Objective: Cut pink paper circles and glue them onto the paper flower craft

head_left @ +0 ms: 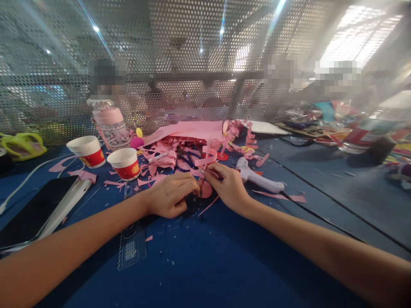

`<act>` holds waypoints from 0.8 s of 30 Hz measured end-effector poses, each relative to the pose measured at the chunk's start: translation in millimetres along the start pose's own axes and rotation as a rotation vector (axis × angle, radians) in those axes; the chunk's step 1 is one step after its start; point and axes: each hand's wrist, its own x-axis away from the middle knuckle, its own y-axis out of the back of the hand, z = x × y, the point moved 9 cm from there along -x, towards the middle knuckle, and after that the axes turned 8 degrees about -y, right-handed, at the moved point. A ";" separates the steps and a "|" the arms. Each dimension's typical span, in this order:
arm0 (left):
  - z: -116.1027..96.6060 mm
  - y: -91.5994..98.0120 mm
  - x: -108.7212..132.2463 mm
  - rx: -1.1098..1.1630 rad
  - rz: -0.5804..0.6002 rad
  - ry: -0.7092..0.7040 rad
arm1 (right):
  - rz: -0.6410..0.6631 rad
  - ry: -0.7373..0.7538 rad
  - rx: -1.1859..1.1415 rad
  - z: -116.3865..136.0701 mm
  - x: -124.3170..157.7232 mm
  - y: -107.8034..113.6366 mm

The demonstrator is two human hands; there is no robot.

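Note:
My left hand (175,193) is closed, its fingers curled at the left side of a small round pink base (205,189). What it holds, if anything, is hidden. My right hand (229,186) is closed in a pinch on a pink paper strip (206,157), which curls above the round base. Just behind the hands lie pink paper scraps (167,158) and dark-handled tools (189,160), partly covered. A white glue gun (261,179) rests right of my right hand, its black cord running to the right.
Two paper cups (123,164), a pink-topped bottle (111,124) and a phone (40,209) are at the left. A clear stencil ruler (132,246) lies below my left forearm. Pink sheets (189,129) lie before a perforated metal screen (192,51); a plastic bottle (362,134) stands at right.

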 end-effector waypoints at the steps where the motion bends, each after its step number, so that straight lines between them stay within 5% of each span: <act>1: 0.5 -0.1 0.0 0.005 0.000 0.008 | -0.001 0.001 0.002 0.1 0.0 0.2; 24: 4.1 6.1 1.5 -0.049 -0.047 0.049 | -0.011 0.003 0.032 1.9 0.6 1.7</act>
